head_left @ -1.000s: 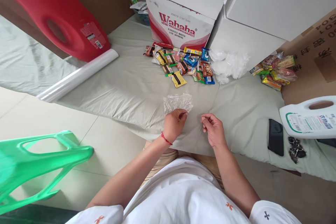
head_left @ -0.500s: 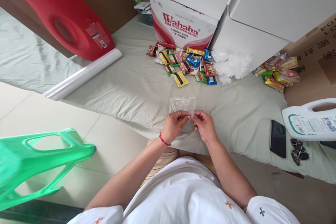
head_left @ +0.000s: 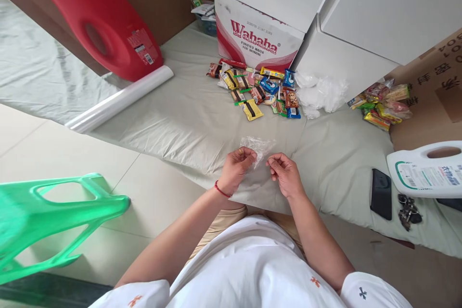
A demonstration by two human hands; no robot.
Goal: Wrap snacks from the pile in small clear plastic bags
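Observation:
A crumpled clear plastic bag (head_left: 260, 145) hangs from my left hand (head_left: 236, 167), whose thumb and forefinger pinch it near its lower edge. A red string band (head_left: 221, 189) circles the left wrist. Just right of the bag is my right hand (head_left: 287, 173), its thumb and forefinger pressed together. A small gap shows between the two hands' fingertips, and whether the right fingertips hold anything is too small to tell. Beyond the hands lies a pile of small wrapped snacks (head_left: 269, 85), a yellow packet (head_left: 250, 109) nearest. A heap of clear plastic bags (head_left: 325, 94) touches the pile's right side.
Behind the snacks stands a Wahaha carton (head_left: 260, 33). A red jug (head_left: 108, 33) and a plastic film roll (head_left: 121, 98) are left; a green stool (head_left: 65, 211) stands on the floor. Right are bagged snacks (head_left: 384, 103), a white jug (head_left: 426, 171), a phone (head_left: 381, 194) and keys (head_left: 409, 211).
My hands have drawn apart from fingertip contact. The clear bag stays with my left hand and now looks more bunched and narrower at the bottom. The view has shifted slightly.

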